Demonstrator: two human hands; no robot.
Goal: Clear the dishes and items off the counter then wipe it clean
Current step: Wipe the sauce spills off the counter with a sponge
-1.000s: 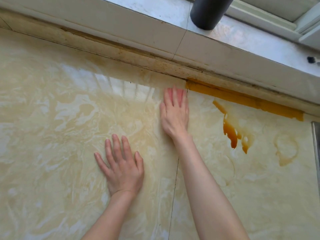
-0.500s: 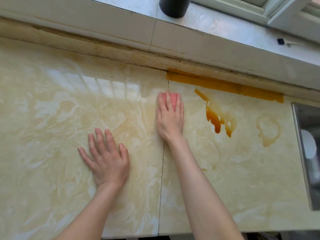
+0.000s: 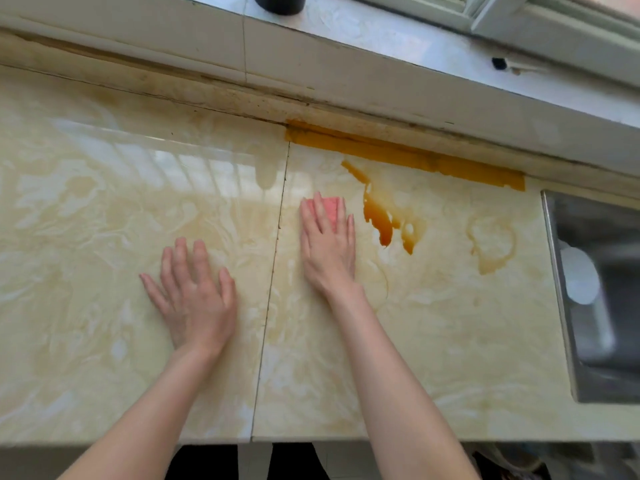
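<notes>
A cream marbled counter (image 3: 104,341) fills the view. My right hand (image 3: 327,247) lies flat with straight fingers on a pink sponge (image 3: 331,209), pressing it onto the counter just right of the tile seam. Only the sponge's far end shows between my fingers. My left hand (image 3: 194,292) rests flat and spread on the counter to the left of the seam, holding nothing. An orange-brown spill (image 3: 381,220) lies just right of the sponge, and an orange strip (image 3: 415,157) runs along the back edge.
A steel sink (image 3: 595,306) with a white item inside sits at the right edge. A dark cylinder (image 3: 278,3) stands on the white window ledge behind. A faint brown ring stain (image 3: 491,244) marks the counter near the sink. The counter's front edge runs along the bottom.
My right hand has drawn the sponge back toward me from the back edge. The view has pulled back, so the sink and the counter's front edge now show. My left hand stays flat.
</notes>
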